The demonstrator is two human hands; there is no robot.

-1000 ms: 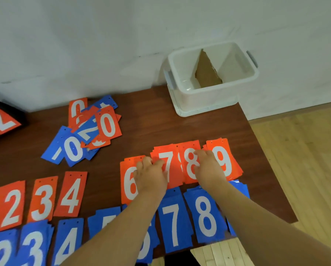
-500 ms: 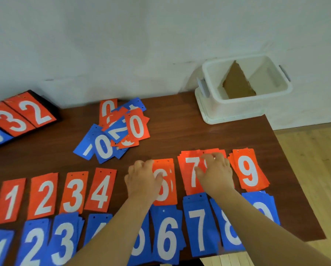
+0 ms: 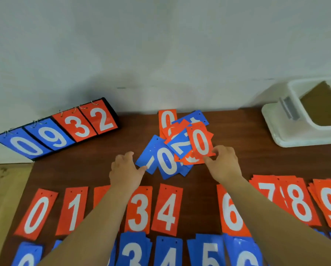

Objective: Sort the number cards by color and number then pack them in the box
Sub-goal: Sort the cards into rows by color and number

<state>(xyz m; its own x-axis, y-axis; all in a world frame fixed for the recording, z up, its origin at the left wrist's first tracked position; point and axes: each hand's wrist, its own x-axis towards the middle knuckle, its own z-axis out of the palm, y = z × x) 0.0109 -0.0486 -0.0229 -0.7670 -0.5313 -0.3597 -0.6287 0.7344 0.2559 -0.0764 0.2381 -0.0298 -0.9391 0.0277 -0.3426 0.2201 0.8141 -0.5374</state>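
Right grip (image 3: pixel 223 165) pinches the lower edge of an orange plastic card printed with a white 0 (image 3: pixel 200 143), thumb below and fingertips on top. That card lies tilted on top of a loose heap of orange and blue number cards (image 3: pixel 178 148) in the centre of the frame. Left grip (image 3: pixel 125 169) sits just left of the heap with its fingers loosely curled and holding nothing. Its thumb tip touches the lower corner of a blue card (image 3: pixel 148 156) at the heap's left edge.

Across the lower part of the frame, a row of orange number cards (image 3: pixel 167 210) lies flat on the dark brown wooden tabletop (image 3: pixel 80 169). It reads 0, 1, 3, 4, 6, 7, 8, 9, and both forearms cross it. A row of blue number cards (image 3: pixel 168 252) runs beneath it along the bottom edge.

A white plastic box (image 3: pixel 302 131) stands at the upper right, well apart from the heap, with a brown cardboard piece (image 3: pixel 325 106) inside. At the upper left, a ring-bound flip scoreboard (image 3: pixel 55 131) shows blue 0 and 9, orange 3 and 2.
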